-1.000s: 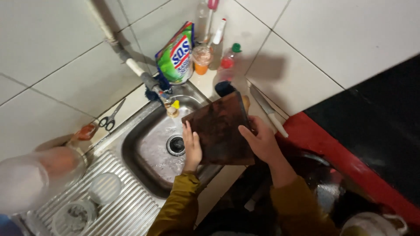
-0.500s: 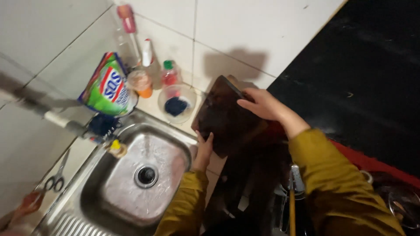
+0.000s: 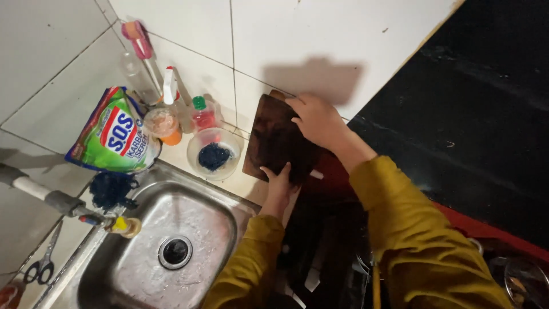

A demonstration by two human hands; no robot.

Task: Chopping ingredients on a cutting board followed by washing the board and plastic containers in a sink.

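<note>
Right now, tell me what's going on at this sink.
A person in mustard-yellow sleeves holds a dark wooden cutting board against the white tiled wall, beside the steel sink. The right hand grips its top edge; the left hand supports the bottom. Next to it sit a clear bowl with a dark scrubber, bottles and a green pouch.

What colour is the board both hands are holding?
Dark reddish-brown, wood-like: the cutting board, held by the left hand and right hand; head view.
</note>
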